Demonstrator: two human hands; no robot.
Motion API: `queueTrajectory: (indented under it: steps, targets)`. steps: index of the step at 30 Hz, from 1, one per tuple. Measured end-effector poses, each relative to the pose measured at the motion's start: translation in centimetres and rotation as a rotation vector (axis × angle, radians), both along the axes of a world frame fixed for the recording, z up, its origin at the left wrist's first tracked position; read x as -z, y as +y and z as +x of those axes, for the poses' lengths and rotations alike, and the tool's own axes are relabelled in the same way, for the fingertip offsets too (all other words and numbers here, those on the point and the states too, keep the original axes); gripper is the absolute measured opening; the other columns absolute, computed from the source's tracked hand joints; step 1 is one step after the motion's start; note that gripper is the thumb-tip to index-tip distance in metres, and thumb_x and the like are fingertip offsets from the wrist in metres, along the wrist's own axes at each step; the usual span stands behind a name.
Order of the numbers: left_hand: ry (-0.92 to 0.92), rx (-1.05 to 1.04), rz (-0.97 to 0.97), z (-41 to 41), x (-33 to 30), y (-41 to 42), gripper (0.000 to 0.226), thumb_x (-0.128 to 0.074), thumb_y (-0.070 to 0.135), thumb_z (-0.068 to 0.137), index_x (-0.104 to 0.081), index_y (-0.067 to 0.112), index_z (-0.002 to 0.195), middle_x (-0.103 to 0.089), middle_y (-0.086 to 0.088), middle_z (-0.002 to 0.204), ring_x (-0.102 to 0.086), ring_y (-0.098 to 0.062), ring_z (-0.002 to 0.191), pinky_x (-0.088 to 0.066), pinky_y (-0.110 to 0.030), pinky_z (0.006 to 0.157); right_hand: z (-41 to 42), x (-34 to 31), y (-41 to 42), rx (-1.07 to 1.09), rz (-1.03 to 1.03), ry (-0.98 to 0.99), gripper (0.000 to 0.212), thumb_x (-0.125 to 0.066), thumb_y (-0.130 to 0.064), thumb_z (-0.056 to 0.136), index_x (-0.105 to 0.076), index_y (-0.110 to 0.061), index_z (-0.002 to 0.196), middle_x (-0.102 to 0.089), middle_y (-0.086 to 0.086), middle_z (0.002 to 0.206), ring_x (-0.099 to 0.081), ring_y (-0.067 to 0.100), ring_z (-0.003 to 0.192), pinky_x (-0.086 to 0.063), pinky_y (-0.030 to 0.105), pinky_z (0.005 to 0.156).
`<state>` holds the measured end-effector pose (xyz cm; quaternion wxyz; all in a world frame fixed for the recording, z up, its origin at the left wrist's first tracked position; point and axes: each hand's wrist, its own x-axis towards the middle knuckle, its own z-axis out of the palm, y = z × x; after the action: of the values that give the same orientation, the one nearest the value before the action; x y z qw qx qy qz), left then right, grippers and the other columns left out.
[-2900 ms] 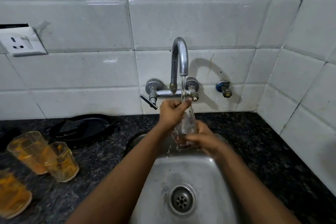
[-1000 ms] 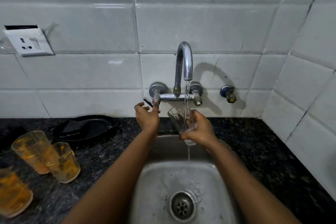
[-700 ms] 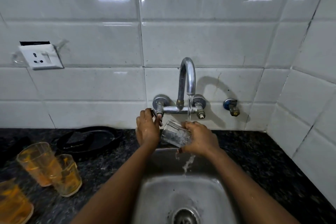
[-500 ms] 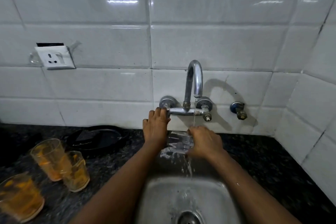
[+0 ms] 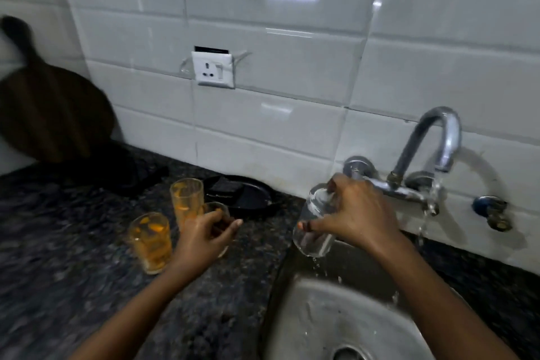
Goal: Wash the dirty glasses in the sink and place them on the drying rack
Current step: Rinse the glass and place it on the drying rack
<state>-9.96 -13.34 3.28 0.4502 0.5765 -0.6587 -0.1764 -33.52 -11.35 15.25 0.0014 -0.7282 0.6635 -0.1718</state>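
Observation:
My right hand (image 5: 355, 215) holds a clear glass (image 5: 314, 225) upside down over the left rim of the steel sink (image 5: 315, 316); water drips from it. My left hand (image 5: 204, 238) is curled around a dirty orange-stained glass (image 5: 215, 209) on the dark counter, which is mostly hidden behind the fingers. Two more orange-stained glasses stand beside it, a tall one (image 5: 186, 199) behind and one (image 5: 150, 241) to the left. A thin trickle of water falls from the tap (image 5: 432, 140).
A black plate (image 5: 251, 196) with a dark sponge lies by the wall behind the glasses. A dark round board (image 5: 46, 114) leans at the far left. A wall socket (image 5: 213, 69) sits above the counter. A second valve (image 5: 492, 210) sticks out right of the tap.
The view has swung left. My left hand left the tap handle and moved to the dirty glasses on the counter. My right hand turned the clear glass mouth-down; the water flow has thinned.

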Motion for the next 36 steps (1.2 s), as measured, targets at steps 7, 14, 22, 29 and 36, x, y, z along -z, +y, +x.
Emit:
queueTrajectory:
  steps: [7,14,22,29,36]
  targets:
    - [0.164,-0.348,-0.037,18.5,-0.1,0.9,0.021,-0.066,0.025,0.081,-0.069,0.012,0.064,-0.067,0.003,0.052,-0.063,0.003,0.053,-0.044,-0.011,0.048,13.7,-1.4,-5.9,-0.153,-0.442,-0.148,0.066,-0.078,-0.052,0.063,-0.052,-0.020,0.114,-0.063,0.005,0.110,-0.061,0.029,0.097,-0.041,0.031,0.069]
    - [-0.155,-0.713,0.182,35.3,8.7,-3.9,0.023,-0.066,0.028,0.083,-0.070,0.005,0.082,-0.067,-0.020,0.084,-0.063,-0.039,0.082,-0.050,-0.041,0.070,29.7,0.4,-15.6,-0.356,-0.363,-0.410,0.061,-0.081,-0.020,0.061,-0.054,-0.025,0.116,-0.054,0.004,0.110,-0.059,0.024,0.083,-0.042,0.025,0.072]
    - [-0.337,-0.591,0.296,37.2,13.5,-7.6,0.105,0.006,0.076,0.074,-0.047,0.006,0.132,-0.036,-0.016,0.147,-0.023,-0.031,0.142,0.002,-0.046,0.116,43.8,5.3,-24.6,-0.412,-0.044,-0.270,0.065,-0.076,-0.015,0.070,-0.048,-0.027,0.128,-0.040,0.006,0.111,-0.046,0.015,0.089,-0.033,0.016,0.079]
    - [-0.409,-0.586,0.285,37.3,14.0,-8.0,0.086,-0.006,0.065,0.087,-0.054,0.006,0.127,-0.046,-0.018,0.140,-0.029,-0.032,0.139,0.002,-0.038,0.113,50.9,9.6,-30.6,-0.355,0.124,-0.058,0.075,-0.075,-0.011,0.074,-0.038,-0.024,0.139,-0.040,0.015,0.129,-0.051,0.032,0.112,-0.041,0.030,0.096]
    - [-0.420,-0.573,0.354,37.3,14.3,-8.1,0.075,-0.018,0.058,0.089,-0.062,0.004,0.115,-0.056,-0.019,0.129,-0.040,-0.033,0.133,-0.004,-0.040,0.112,52.9,12.0,-34.1,-0.282,0.178,0.036,0.086,-0.071,-0.019,0.081,-0.017,-0.026,0.148,-0.033,0.017,0.136,-0.045,0.034,0.120,-0.038,0.033,0.100]
